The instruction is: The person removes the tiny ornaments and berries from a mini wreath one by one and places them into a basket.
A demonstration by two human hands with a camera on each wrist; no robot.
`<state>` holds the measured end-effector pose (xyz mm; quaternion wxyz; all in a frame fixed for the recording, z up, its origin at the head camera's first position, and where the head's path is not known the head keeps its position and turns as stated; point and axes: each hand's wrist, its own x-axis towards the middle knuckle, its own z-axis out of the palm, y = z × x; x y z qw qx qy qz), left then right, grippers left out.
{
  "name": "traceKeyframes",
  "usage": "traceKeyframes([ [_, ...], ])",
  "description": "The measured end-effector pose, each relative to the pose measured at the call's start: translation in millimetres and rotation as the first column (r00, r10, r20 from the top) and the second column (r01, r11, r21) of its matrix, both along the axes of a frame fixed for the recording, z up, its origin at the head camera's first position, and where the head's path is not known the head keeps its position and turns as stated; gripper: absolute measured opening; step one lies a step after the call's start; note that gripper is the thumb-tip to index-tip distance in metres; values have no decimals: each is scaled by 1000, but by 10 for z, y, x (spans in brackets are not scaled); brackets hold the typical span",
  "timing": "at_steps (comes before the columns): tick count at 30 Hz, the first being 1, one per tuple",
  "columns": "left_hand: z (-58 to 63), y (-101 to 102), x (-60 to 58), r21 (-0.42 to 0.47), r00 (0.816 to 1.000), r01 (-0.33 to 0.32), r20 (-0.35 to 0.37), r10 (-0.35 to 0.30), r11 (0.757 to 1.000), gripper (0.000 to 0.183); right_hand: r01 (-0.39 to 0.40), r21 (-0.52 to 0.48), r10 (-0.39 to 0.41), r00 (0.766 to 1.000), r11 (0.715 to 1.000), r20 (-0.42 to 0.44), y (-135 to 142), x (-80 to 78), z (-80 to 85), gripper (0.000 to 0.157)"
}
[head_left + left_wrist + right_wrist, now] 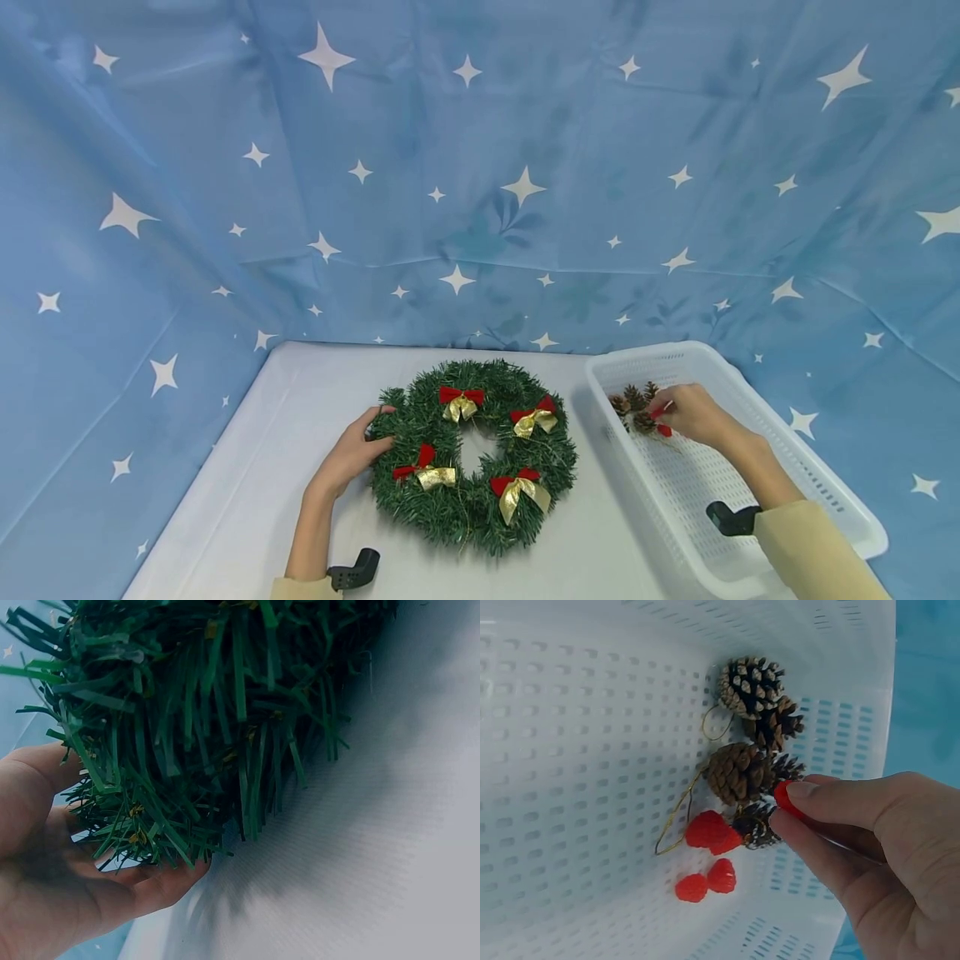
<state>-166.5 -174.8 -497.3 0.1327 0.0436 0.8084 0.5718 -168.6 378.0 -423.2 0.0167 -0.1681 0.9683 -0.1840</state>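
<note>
A green wreath with red and gold bows lies on the white table. At its left edge my left hand grips the greenery, the thumb on one side and fingers curled round the other. My right hand reaches into the white basket, thumb and forefinger pinching a red raspberry, mostly hidden by the fingertips. Several brown pine cones, some with gold string loops, lie close by on the basket floor. Loose red raspberries sit beside them.
The basket's raised rim runs along the right side of the table. A blue curtain with white stars hangs behind and at both sides. Each wrist wears a black camera.
</note>
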Motion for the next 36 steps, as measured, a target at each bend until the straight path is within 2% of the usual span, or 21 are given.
traceKeyframes([
  [8,-2,-23,9,0,1000,-3,6,3,1000,55,11,46,-11,1000,999,-1,61,-31,-88,12],
  [18,-17,-5,6,2,1000,15,4,-15,1000,56,20,45,-19,1000,999,-4,151,14,-224,18],
  [30,27,-3,21,3,1000,18,10,-18,1000,55,32,34,-31,999,999,-14,134,44,-248,20],
  [36,93,-82,48,-11,999,49,17,-48,999,58,5,29,-3,998,1000,-61,57,94,-167,18],
])
